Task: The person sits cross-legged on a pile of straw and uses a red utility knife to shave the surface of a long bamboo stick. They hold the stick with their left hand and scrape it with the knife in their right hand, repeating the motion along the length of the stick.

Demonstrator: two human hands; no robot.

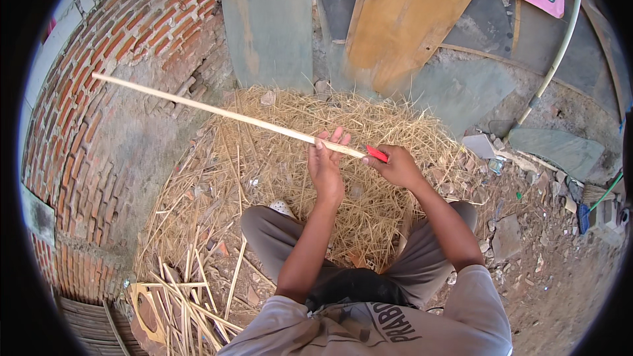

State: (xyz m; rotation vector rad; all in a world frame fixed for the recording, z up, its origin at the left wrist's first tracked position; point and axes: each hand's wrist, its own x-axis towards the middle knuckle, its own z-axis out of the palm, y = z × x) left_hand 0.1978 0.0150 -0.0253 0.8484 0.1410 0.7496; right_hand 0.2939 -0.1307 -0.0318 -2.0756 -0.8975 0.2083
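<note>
A long pale stick [217,109], bamboo by its look, slants from the upper left down to my hands. My left hand [326,168] carries it near its right end, thumb on top and fingers stretched behind it. At that end my right hand [400,168] is closed around a small red tool [377,153], like a cutter handle; its blade does not show. The right thumb and the tool meet the stick's tip. Below both hands a thick heap of straw-coloured shavings [369,217] spreads between and around my bent legs.
A bundle of split sticks [191,310] lies at the lower left beside a wooden piece with a hole [146,313]. A brick wall [86,158] rises on the left. Boards [409,20] lean at the back. Rubble [508,237] and a pale pipe [560,46] are to the right.
</note>
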